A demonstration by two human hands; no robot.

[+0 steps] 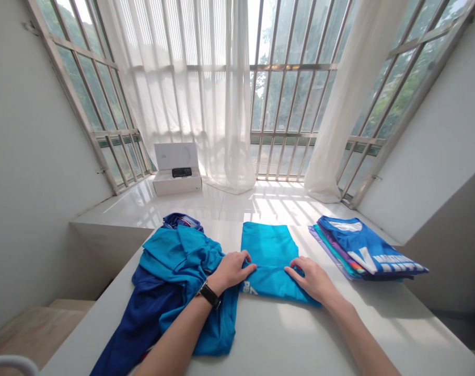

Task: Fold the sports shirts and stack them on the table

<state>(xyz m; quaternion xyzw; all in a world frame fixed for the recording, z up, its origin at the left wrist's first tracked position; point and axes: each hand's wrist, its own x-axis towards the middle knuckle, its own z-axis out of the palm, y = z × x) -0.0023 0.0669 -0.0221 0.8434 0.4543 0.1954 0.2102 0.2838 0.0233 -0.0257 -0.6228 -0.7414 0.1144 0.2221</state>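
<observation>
A turquoise T-shirt point(268, 243) lies folded on the white table in front of me, with white lettering near its lower left corner. My left hand point(233, 267), a black watch on its wrist, pinches the shirt's left side at the crosswise fold line. At the other end of that line, my right hand point(308, 274) grips the right side between thumb and fingers. Partly under my left forearm is a loose heap of clothes, a teal garment point(178, 253) on top of a navy one point(154, 297).
At the right stands a pile of folded shirts point(368, 250), topped by a blue one with white print. An open white box point(178, 183) with a black device point(181, 172) sits on the window ledge. Sheer curtains point(233, 130) hang before barred windows.
</observation>
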